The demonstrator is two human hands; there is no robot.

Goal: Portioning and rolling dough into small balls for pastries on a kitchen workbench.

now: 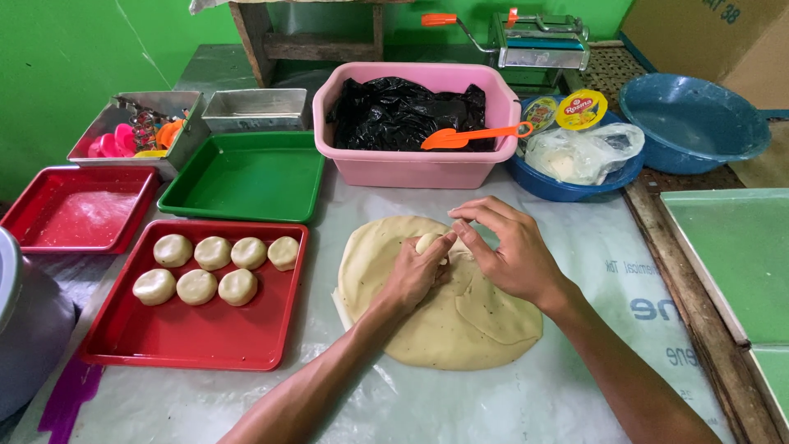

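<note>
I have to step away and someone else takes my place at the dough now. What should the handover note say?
Left hand: pinching a small dough ball over the flat dough sheet.
Right hand: fingers at the same ball, helping shape it.
Done: seven dough balls lie in the red tray, in two rows.
Left: most of the sheet is unportioned; the green tray holds nothing.

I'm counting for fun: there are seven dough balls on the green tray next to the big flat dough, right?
Not quite. The seven dough balls sit on the red tray, not the green tray, which holds none. The head view shows this. The red tray does lie beside the big flat dough.
</note>
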